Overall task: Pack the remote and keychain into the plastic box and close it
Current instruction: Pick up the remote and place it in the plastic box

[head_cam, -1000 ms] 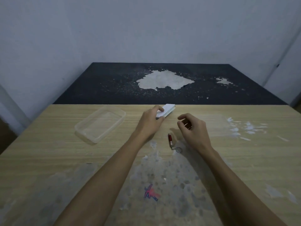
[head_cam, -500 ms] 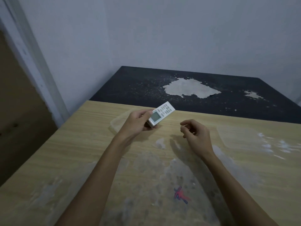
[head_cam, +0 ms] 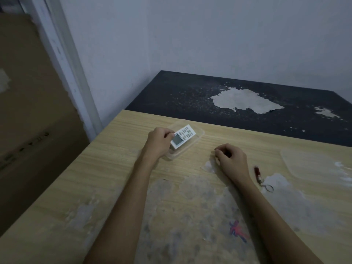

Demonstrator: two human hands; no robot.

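A white remote with a small screen and grey buttons is gripped at its near end by my left hand, held face up over the clear plastic box near the table's far edge. My right hand rests on the wooden table with curled fingers and nothing visible in it. A dark red keychain with a metal ring lies on the table just right of my right wrist. The box's clear lid lies flat at the far right.
A black, peeling surface adjoins the table's far edge below the wall. To the left the table ends, with a doorframe and a large brown box beyond. A red and blue scribble marks the worn tabletop close to me.
My left hand lifted the remote off the table, turned it face up and carried it left over the plastic box. The view swung left. My right hand stayed near the keychain.
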